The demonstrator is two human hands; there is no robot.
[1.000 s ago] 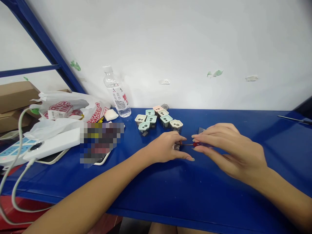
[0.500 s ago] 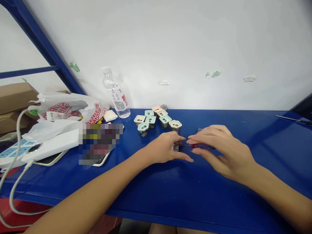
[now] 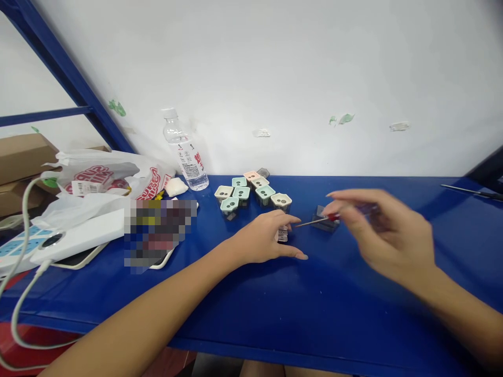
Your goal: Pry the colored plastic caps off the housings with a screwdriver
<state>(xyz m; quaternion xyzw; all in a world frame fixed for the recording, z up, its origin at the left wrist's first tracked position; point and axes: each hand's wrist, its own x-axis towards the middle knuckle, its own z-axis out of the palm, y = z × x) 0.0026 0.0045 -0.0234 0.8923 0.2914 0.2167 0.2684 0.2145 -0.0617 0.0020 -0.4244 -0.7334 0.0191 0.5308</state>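
Note:
My left hand (image 3: 265, 238) rests on the blue tabletop, its fingers curled around a small pencil sharpener part (image 3: 282, 234) with metal pieces showing; most of that part is hidden by the hand. My right hand (image 3: 393, 233), slightly blurred, is closed on a screwdriver (image 3: 314, 222) with a red and purple handle. Its thin shaft points left, and the tip is close to my left fingertips, above the metal pieces. Behind the shaft lies a dark see-through sharpener case (image 3: 327, 224). Several two-hole pencil sharpeners (image 3: 264, 193) with mint, cream and pink tops stand grouped behind my left hand.
A water bottle (image 3: 184, 152) stands against the wall. To the left are a plastic bag (image 3: 106, 170), a white power bank (image 3: 82, 235), a power strip (image 3: 19, 241), white cables (image 3: 25, 225) and cardboard boxes (image 3: 25, 154). Another thin tool (image 3: 467, 191) lies at the far right.
My right hand has drawn back to the right and lifted, tilting the screwdriver and taking its tip off the metal pieces. The dark case now shows more. My left hand stays put.

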